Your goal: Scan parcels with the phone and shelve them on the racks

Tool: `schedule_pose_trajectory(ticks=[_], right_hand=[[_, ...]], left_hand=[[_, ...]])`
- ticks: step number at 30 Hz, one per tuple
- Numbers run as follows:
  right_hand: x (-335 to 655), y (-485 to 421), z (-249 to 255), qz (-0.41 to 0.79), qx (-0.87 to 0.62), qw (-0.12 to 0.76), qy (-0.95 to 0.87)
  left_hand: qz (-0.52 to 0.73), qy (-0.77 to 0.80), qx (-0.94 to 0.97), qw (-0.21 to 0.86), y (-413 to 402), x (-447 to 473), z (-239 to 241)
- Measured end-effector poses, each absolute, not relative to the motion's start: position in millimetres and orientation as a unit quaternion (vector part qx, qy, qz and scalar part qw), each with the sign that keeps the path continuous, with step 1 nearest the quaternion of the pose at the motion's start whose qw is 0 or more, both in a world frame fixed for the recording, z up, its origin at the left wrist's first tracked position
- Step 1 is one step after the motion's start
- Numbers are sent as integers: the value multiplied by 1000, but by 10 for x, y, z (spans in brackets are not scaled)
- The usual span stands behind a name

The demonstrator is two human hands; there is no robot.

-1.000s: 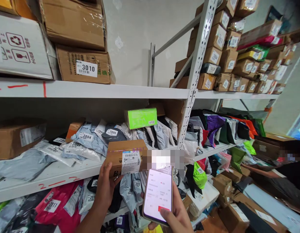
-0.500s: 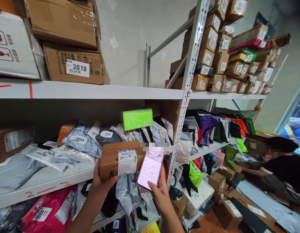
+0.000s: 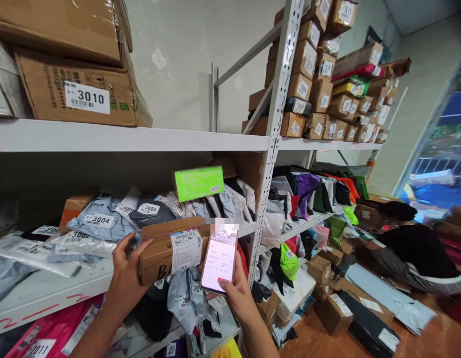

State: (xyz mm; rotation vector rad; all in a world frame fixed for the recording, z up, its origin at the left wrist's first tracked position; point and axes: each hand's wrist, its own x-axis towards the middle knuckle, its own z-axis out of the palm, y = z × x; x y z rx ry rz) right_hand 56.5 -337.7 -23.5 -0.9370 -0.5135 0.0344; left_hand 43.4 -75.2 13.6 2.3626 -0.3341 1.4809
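My left hand (image 3: pixel 126 271) grips the left end of a small brown cardboard parcel (image 3: pixel 159 251) with a white barcode label, held in front of the middle shelf (image 3: pixel 47 293). My right hand (image 3: pixel 234 296) holds a smartphone (image 3: pixel 219 261) upright, its lit screen facing me, right beside the parcel's label end. Behind them lie grey and white mailer bags (image 3: pixel 100 223) numbered 3002, 3004 and 3006, and a bright green box (image 3: pixel 198 182) sits on top of the pile.
The upper shelf carries a large carton labelled 3010 (image 3: pixel 81 94). A perforated metal upright (image 3: pixel 269 149) divides the racks; stacked small boxes (image 3: pixel 327 89) fill the right rack. A person in black (image 3: pixel 413 248) crouches on the floor among parcels (image 3: pixel 349 318).
The view has swung right and the parcel and phone sit lower left in frame. The phone has come up close to the parcel's label. The crouching person is more in view.
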Motion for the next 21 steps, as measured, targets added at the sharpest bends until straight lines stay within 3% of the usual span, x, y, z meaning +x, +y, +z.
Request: schedule_pose_trajectory(ticks=[4,14,21], right_hand=[[443,-3423,-161,48,-448,853,-263],[311,-3433,-65,59,-465,833,-294],[254,-3473,-128,50,-505,832,-222]], left_hand=[[491,-209,830,165,-715,497,175],[408,-222,860,211,-658,495,88],[483,-235,822,189,-608,626,14]])
